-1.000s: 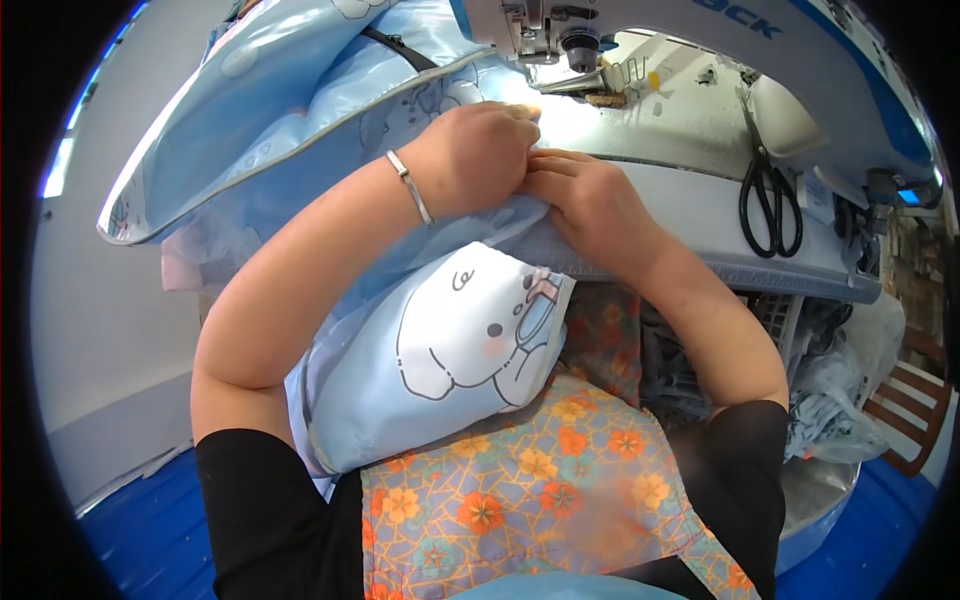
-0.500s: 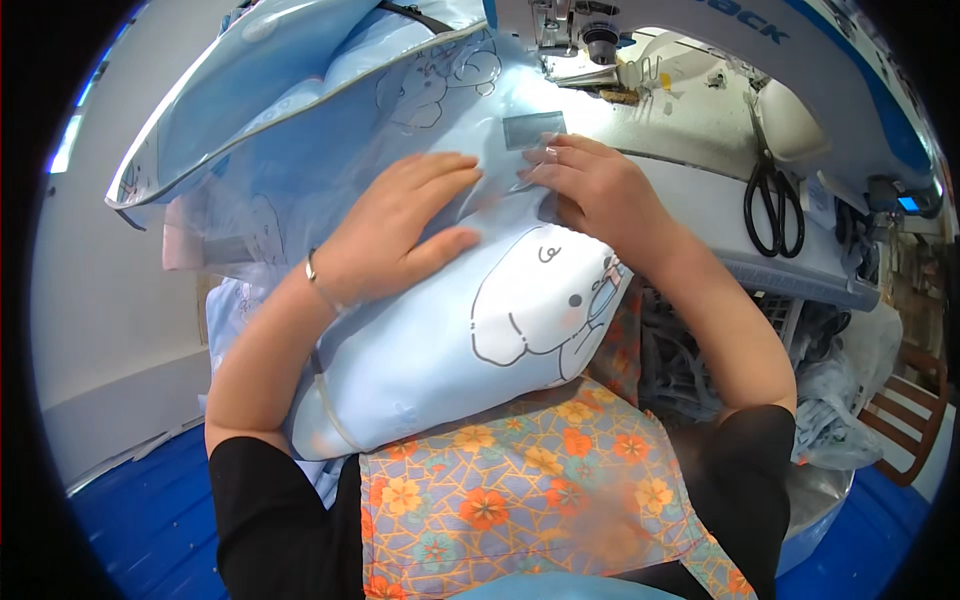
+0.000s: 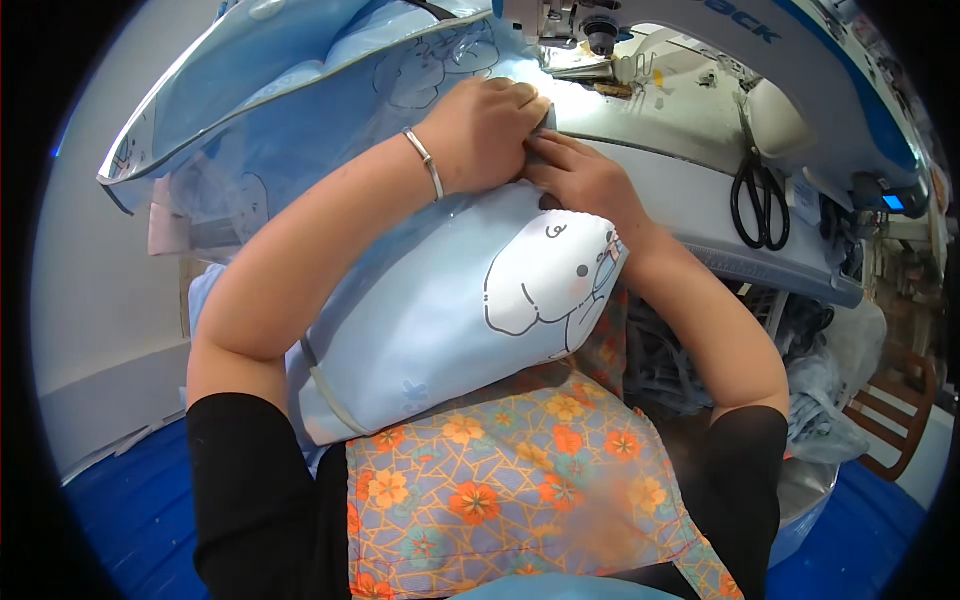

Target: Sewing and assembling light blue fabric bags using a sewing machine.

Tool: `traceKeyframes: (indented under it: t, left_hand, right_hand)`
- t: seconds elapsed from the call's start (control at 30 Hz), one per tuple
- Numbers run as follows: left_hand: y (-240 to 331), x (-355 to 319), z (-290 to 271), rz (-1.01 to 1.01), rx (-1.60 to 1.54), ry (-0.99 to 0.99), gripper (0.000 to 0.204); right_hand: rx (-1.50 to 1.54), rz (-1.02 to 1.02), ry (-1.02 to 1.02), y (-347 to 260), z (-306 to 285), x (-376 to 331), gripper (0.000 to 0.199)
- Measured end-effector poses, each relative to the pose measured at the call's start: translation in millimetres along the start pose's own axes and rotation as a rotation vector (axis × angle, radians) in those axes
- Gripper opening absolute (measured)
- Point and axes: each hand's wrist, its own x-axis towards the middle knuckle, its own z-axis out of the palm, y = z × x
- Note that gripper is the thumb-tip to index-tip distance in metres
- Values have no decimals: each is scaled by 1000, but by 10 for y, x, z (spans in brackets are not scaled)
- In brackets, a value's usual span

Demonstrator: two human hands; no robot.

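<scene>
A light-blue plastic sheet with a white cartoon animal print lies bunched across my lap and runs up onto the sewing machine's bed. My left hand has its fingers curled over a small dark grey patch on the sheet, close to the needle area. Right beside it, my right hand grips the sheet at the patch's lower edge, fingers bent and close together. Most of the patch is hidden beneath my fingers. The sewing machine's head stands just beyond both hands.
Black-handled scissors lie on the machine table to the right. Small metal parts sit behind the needle area. Under the table's right side are a crate and clear plastic bags. More blue plastic spreads out at the far left.
My left hand has moved up and right from the sheet's middle to the grey patch and closed there. My right hand has shifted slightly, and the patch is now mostly covered.
</scene>
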Motion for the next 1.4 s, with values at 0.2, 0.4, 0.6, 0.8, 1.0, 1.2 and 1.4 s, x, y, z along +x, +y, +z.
traceKeyframes:
  t: [0.2, 0.4, 0.6, 0.8, 1.0, 1.2, 1.4]
  left_hand:
    - [-221, -64, -1, 110, -28, 105, 43]
    - [126, -1109, -452, 67, -333, 293, 10]
    - [369, -2582, -180, -533, -199, 263, 14]
    - [-125, -3175, 543, -983, -124, 367, 50]
    - [-600, -3293, 1374, -1301, -1289, 1068, 69]
    - [-959, -3192, 1074, -716, -1715, 1163, 48]
    - [-840, -3256, 1031, -903, -1598, 1319, 18]
  right_hand:
    - [130, 76, -126, 70, 23, 179, 35]
    - [67, -18, -10, 271, 142, 197, 37]
    - [79, 24, 7, 359, 80, 222, 45]
    - [142, 71, 73, 260, 167, 212, 45]
    - [182, 154, 45, 219, 180, 219, 49]
    - [95, 96, 71, 393, 210, 156, 38]
    - [81, 29, 64, 312, 223, 223, 44]
